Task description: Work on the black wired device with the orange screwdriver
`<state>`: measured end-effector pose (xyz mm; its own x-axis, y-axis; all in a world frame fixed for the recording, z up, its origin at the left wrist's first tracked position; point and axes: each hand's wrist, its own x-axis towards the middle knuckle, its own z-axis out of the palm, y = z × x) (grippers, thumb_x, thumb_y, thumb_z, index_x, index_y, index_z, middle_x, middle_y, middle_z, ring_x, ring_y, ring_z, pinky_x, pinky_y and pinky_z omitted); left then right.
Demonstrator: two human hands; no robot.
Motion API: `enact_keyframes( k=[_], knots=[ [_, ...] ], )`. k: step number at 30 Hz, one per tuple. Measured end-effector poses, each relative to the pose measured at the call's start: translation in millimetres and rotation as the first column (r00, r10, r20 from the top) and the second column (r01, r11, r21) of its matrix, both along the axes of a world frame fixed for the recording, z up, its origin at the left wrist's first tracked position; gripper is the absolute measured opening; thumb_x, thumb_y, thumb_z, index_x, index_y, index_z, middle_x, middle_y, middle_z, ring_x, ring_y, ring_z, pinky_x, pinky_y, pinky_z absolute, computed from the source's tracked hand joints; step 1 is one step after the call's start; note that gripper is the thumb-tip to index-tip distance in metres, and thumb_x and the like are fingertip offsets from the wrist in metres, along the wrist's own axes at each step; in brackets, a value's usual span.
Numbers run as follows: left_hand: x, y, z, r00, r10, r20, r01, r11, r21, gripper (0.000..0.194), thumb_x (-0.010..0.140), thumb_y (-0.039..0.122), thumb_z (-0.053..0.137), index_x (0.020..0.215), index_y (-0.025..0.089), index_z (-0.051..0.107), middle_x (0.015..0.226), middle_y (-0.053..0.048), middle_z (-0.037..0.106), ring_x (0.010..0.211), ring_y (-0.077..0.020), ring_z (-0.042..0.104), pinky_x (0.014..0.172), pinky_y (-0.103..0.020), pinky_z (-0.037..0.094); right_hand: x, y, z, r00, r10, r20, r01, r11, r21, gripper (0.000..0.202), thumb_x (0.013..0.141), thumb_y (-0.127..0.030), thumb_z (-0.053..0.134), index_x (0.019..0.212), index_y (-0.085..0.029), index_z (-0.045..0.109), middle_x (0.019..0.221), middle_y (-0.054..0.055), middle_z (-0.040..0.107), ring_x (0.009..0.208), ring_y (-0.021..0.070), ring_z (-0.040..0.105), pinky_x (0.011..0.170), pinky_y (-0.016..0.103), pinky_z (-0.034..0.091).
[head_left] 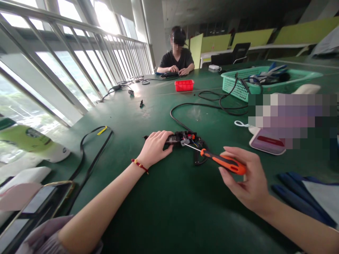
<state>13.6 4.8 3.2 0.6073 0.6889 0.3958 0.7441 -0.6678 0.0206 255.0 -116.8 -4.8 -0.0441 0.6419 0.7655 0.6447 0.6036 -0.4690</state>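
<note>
Gripping left hand point(156, 146): closed over the black device point(174, 138), flat on the green tabletop point(159, 211);
Gripping right hand point(247, 176): fingers around the orange-and-black screwdriver point(225, 162); tip at the device's exposed inner parts, contact seemingly made;
Red tray point(184, 85): beyond the device.

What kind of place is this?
Likely an office corner used as an assembly or repair bench: a long green table with an opened device and screwdriver, plus low yellow-green partitions and an office chair behind.
</note>
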Motion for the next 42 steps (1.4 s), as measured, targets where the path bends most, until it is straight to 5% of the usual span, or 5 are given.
enact_keyframes(
  k=[9, 16, 23, 28, 42],
  knots=[
    [-3, 1, 0.4, 1.000, -0.002, -0.030, 0.003, 1.000, 0.011, 0.029, 0.087, 0.038, 0.048, 0.110, 0.019, 0.051, 0.098, -0.006, 0.063, 0.088, -0.0217, 0.059, 0.078, -0.034, 0.043, 0, 0, 9.5, 0.989, 0.087, 0.119, -0.081, 0.995, -0.056, 0.028, 0.082, -0.022, 0.054, 0.110, -0.023, 0.049, 0.068, -0.001, 0.062, 0.063, 0.0170, 0.060, 0.070, 0.036, 0.049],
    [-1, -2, -0.1, 0.999, 0.024, -0.036, -0.022, 0.998, 0.066, 0.036, 0.089, 0.044, 0.046, 0.116, 0.022, 0.052, 0.107, -0.005, 0.064, 0.092, -0.0220, 0.060, 0.080, -0.034, 0.044, 0, -1, -0.6, 0.999, 0.036, 0.023, -0.037, 0.998, 0.049, 0.047, 0.077, -0.018, 0.058, 0.121, -0.023, 0.043, 0.096, 0.007, 0.061, 0.084, 0.0214, 0.063, 0.072, 0.036, 0.051],
    [-2, 0, -0.9, 1.000, -0.009, -0.009, 0.009, 1.000, 0.013, 0.035, 0.086, 0.034, 0.049, 0.118, 0.019, 0.050, 0.108, -0.006, 0.062, 0.095, -0.0214, 0.058, 0.082, -0.034, 0.044, -3, 1, 8.6, 0.991, 0.062, 0.119, -0.064, 0.998, 0.013, 0.028, 0.081, -0.021, 0.054, 0.108, -0.022, 0.048, 0.068, -0.002, 0.059, 0.058, 0.0145, 0.059, 0.074, 0.038, 0.049],
    [-2, 0, -0.5, 0.999, -0.007, -0.031, 0.007, 1.000, 0.003, 0.034, 0.087, 0.031, 0.049, 0.118, 0.019, 0.048, 0.107, -0.005, 0.062, 0.095, -0.0211, 0.057, 0.082, -0.034, 0.043, -1, 2, -0.1, 1.000, 0.030, -0.007, -0.029, 0.996, 0.081, 0.046, 0.077, -0.014, 0.057, 0.120, -0.022, 0.044, 0.099, 0.008, 0.058, 0.087, 0.0209, 0.060, 0.073, 0.036, 0.051],
    [1, -3, 0.2, 0.993, 0.074, -0.088, -0.070, 0.996, 0.048, 0.036, 0.088, 0.038, 0.049, 0.119, 0.019, 0.049, 0.101, -0.006, 0.062, 0.088, -0.0214, 0.058, 0.076, -0.033, 0.043, -3, 2, 3.9, 0.996, 0.040, 0.080, -0.046, 0.996, 0.080, 0.043, 0.077, -0.015, 0.058, 0.118, -0.020, 0.045, 0.090, 0.006, 0.060, 0.083, 0.0199, 0.060, 0.077, 0.036, 0.047]
  ],
)
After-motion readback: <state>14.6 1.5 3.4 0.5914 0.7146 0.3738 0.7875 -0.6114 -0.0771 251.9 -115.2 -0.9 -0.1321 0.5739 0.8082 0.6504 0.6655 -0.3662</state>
